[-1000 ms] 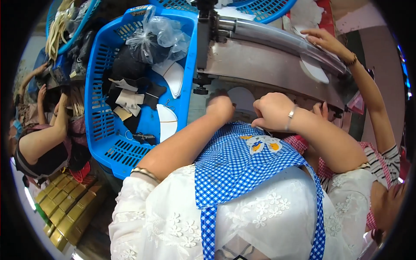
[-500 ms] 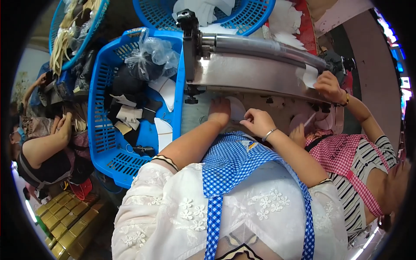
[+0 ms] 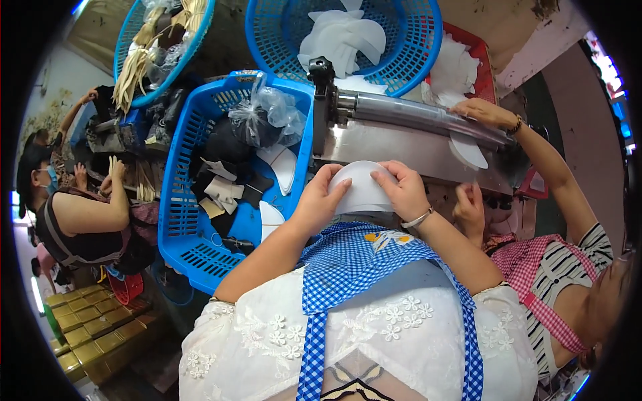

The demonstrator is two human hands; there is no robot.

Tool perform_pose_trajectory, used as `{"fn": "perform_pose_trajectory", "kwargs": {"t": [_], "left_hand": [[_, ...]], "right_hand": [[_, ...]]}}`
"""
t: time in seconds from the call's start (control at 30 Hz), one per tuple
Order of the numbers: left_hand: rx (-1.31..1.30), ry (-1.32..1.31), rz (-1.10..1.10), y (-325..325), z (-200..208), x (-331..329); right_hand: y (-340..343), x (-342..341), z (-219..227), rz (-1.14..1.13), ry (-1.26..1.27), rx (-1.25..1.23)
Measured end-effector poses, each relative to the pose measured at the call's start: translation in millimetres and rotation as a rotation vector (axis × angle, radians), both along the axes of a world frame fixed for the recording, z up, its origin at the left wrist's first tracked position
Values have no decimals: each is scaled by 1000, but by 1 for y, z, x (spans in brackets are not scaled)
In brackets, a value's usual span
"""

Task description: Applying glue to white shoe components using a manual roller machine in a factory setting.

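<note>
White curved piece (image 3: 361,189) pinched between both hands, at machine's near edge | left hand (image 3: 319,200) grips left rim, right hand (image 3: 401,190) grips right rim | step: lining piece up | next likely: feed toward roller (image 3: 414,117) just beyond fingers, keep it flat

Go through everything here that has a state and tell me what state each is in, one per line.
White piece: held flat between both hands.
Left hand: gripping the piece's left edge.
Right hand: gripping its right edge.
Square basket: part full of dark and white cut pieces, plus a tied clear bag.
Round basket: holds a heap of white pieces.
Roller: a co-worker's hand rests on it.
</note>
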State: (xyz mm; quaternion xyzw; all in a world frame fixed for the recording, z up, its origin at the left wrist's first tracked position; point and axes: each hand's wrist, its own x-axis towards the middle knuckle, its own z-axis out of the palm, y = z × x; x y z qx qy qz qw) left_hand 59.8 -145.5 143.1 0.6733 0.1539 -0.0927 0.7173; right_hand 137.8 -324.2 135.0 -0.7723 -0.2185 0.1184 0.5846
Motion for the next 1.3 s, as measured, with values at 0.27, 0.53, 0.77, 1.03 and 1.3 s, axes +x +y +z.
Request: {"fn": "perform_pose_trajectory", "kwargs": {"t": [0.27, 0.53, 0.77, 1.03, 1.3], "left_hand": [[201, -187, 237, 4, -20, 21], [530, 3, -59, -9, -19, 74], [709, 27, -4, -17, -27, 147], [414, -271, 30, 33, -30, 59], [562, -41, 123, 26, -15, 52]], "right_hand": [[-2, 38, 8, -79, 300, 104], [-13, 103, 17, -149, -530, -356], [16, 216, -1, 113, -395, -736], [-1, 123, 42, 306, -979, -394], [-17, 129, 15, 130, -1074, -686]]}}
